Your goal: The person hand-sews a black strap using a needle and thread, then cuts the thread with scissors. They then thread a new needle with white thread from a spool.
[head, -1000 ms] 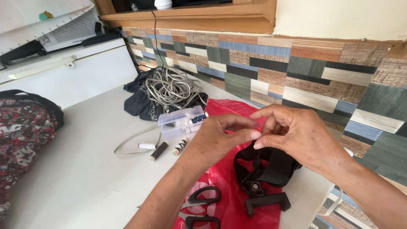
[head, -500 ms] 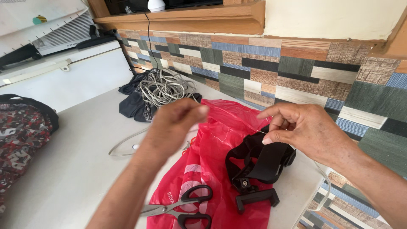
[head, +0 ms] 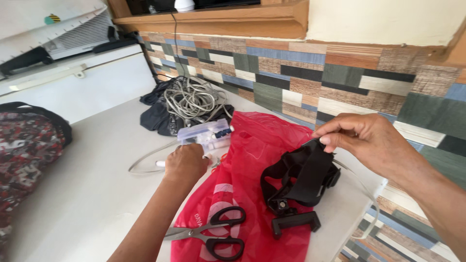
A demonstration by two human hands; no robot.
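Patchwork tiles in brown, grey, green and blue run along the wall behind a pale table [head: 87, 194], under a wooden ledge. On the table lies a red plastic bag [head: 252, 160], spread from the middle toward the near edge. Black-handled scissors [head: 213, 234] lie on the bag's near end, blades pointing left onto the bare table. Just right of them, also on the bag, sits a black strap mount [head: 298, 184] with a small clamp at its near end.

The left hand [head: 186, 164] is down at the bag's left edge, knuckles up, fingers curled under; what they close on is hidden by the hand itself. It is just beside a clear plastic box [head: 204, 134] holding small spools, and a white spool [head: 160, 164] shows at the hand's left side. A thin grey cable loops on the table there.

The right hand [head: 370, 141] is raised above the strap mount near the right edge of the table, thumb and forefinger pinched together on something too fine to make out, the pinch just above the strap's top.

Toward the far edge, a coil of grey cable [head: 194, 99] rests on dark cloth [head: 158, 116]. A red, black and white patterned bag [head: 26, 150] sits at the left edge.
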